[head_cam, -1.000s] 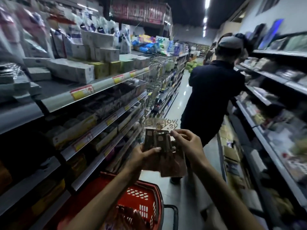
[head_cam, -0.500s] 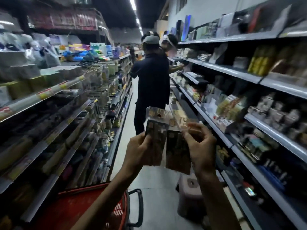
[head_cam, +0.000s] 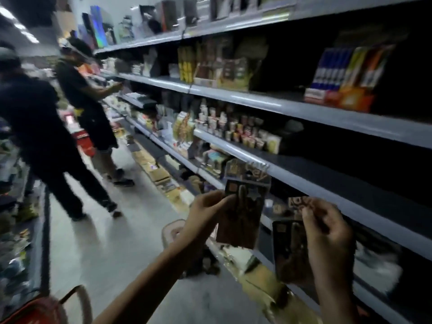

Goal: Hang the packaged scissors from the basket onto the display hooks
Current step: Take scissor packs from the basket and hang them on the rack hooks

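Head view: the grey shelf rack (head_cam: 327, 190) runs along the right side of the aisle, and both hands are raised in front of its lower shelves. The left hand (head_cam: 203, 216) is out from the rack on the aisle side. Its thumb and fingers (head_cam: 219, 202) pinch the left edge of the first scissors pack (head_cam: 243, 213), a dark card held upright with its printed header level with one shelf edge. The right hand (head_cam: 327, 232) is closer to the rack and lower. Its fingers curl round the upper right part of the second scissors pack (head_cam: 288, 251), which is also upright, just beside the first and apart from it. Both packs are in the air in front of the rack, and neither is on a hook. Blur hides the scissors themselves and the print on the cards.

The red basket (head_cam: 25, 312) is at the bottom left corner, well away from the rack across the floor. Further up the aisle, two people in dark clothes (head_cam: 35, 127) (head_cam: 86, 99) stand beside the same rack, and the farther one reaches toward its shelves.
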A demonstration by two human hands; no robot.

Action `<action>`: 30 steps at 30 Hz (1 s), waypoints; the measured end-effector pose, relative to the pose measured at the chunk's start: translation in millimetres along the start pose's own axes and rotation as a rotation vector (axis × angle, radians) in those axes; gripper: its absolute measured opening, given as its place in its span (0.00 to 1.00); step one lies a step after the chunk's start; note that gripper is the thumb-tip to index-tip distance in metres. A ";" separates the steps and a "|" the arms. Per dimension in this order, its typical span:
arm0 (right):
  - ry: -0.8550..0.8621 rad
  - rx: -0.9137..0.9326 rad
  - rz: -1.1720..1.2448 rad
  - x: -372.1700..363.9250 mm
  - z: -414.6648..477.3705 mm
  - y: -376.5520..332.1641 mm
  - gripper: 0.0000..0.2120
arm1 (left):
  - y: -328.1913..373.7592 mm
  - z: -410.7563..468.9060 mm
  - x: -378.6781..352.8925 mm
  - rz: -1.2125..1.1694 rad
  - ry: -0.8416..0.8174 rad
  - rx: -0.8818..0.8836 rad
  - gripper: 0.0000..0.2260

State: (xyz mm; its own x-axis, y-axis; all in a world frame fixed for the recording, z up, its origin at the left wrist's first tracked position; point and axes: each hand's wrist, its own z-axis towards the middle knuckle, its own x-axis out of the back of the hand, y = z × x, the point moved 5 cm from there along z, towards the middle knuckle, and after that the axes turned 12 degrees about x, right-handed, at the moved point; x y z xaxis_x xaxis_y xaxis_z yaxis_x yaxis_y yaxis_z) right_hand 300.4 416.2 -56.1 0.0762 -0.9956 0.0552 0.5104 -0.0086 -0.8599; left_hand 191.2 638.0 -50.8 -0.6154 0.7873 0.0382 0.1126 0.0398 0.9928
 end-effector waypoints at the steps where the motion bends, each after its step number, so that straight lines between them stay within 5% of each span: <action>1: 0.030 -0.015 -0.018 20.0 1.1 4.9 0.07 | -0.5 1.8 -24.2 -0.010 -0.075 0.018 0.10; 12: 0.618 -0.155 -0.196 224.7 -48.7 -19.8 0.10 | 8.1 -42.2 -238.9 0.016 -0.832 0.029 0.15; 17: 0.676 -0.261 -0.197 270.5 -89.4 -58.5 0.22 | 12.5 -91.0 -295.2 0.050 -1.081 -0.024 0.20; 24: 0.858 -0.275 -0.178 309.6 -143.9 -94.8 0.19 | 21.8 -149.7 -343.2 -0.022 -1.209 -0.027 0.12; 30: 0.831 -0.277 -0.226 349.1 -159.9 -90.7 0.21 | 24.5 -185.1 -387.6 -0.023 -1.235 -0.074 0.11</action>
State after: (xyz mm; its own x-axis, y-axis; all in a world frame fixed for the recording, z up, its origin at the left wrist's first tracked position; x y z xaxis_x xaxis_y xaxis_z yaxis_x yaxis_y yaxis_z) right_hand 143.8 54.4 -40.0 -0.6989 -0.7132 -0.0543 0.2051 -0.1272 -0.9704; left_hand 288.0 219.9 -20.3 0.5360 0.8411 -0.0717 0.0425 0.0579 0.9974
